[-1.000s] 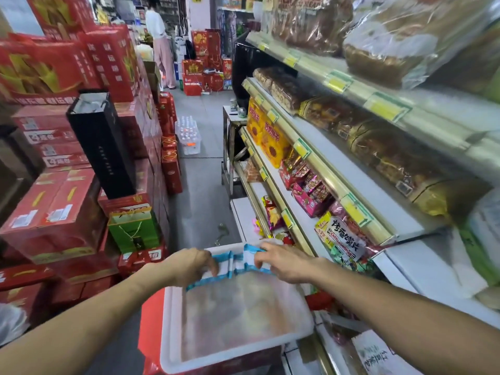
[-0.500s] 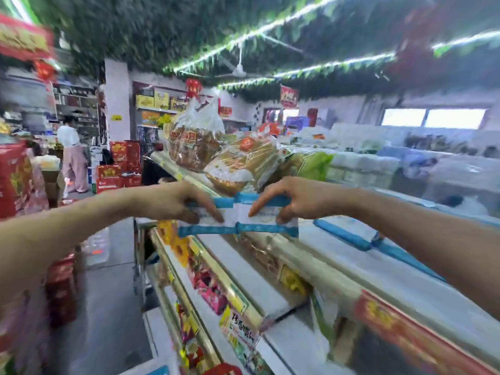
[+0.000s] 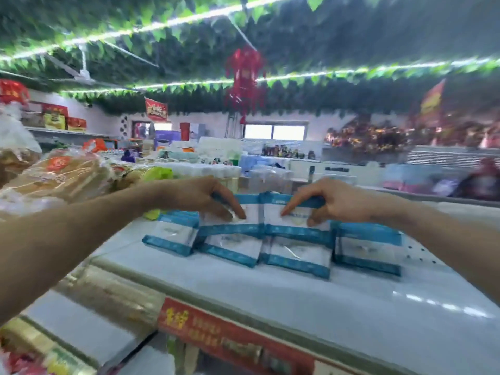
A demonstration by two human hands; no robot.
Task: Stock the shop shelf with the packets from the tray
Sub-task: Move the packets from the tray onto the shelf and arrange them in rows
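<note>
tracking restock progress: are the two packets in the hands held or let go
Held: the left hand pinches the left packet, the right hand the right packet, over the row on the shelf.

Shop interior: leaf-hung ceiling, strip lighting.
Green leaf garlands cover the ceiling, crossed by bright light strips. A red ornament hangs at centre, a white ceiling fan to its left. The far white wall carries a wide window and a red banner. Near: pale shelf top, red edge label. Far goods blurred.
</note>
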